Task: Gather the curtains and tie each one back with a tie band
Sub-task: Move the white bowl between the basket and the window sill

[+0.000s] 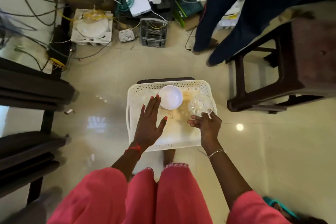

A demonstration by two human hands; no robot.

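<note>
As right hand (207, 125) pinches bowl (199, 104), left (149, 129) splays.

The clear bowl (200, 104) in the grip of the right hand (207, 123) is looking transparent and glossy, glass or plastic, with ribbed facets. Just left of the grip, a white bowl (171, 99) is showing smooth, softly shiny plastic. Under both, the perforated white basket (209, 87) is looking like matt plastic, stained brownish. Behind the grip, a bracelet (216, 152) is glinting like metal, and the floor (272, 151) is gleaming, glossy and smooth.

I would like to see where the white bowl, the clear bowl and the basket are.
white bowl (171, 97), head view, inner bottom.
clear bowl (200, 104), head view, patterned base.
basket (145, 87), head view, far wall.
</note>
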